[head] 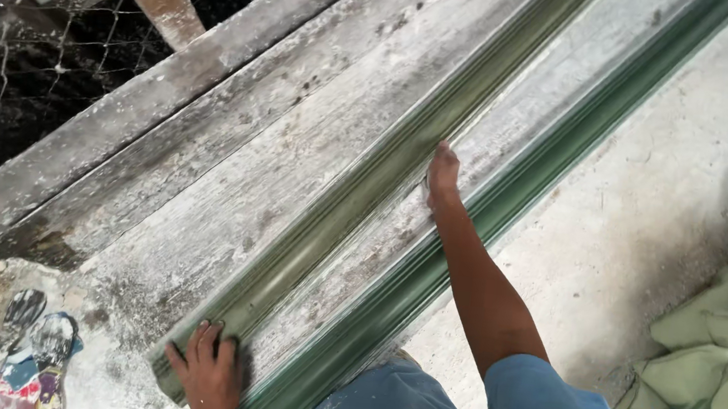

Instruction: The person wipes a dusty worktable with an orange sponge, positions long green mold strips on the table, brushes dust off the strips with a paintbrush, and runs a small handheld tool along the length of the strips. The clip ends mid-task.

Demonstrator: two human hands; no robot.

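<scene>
Running lower-left to upper-right — green mould (406, 159) under both hands.

From up here I see my left hand (208, 374) flat on the near end of a long green moulding (365, 195), my right hand (442, 175) pressing further up it. It lies on a dusty plank desk (232, 162), with wire mesh (24, 56) to the left and pale sacks (720, 364) to the right.
</scene>
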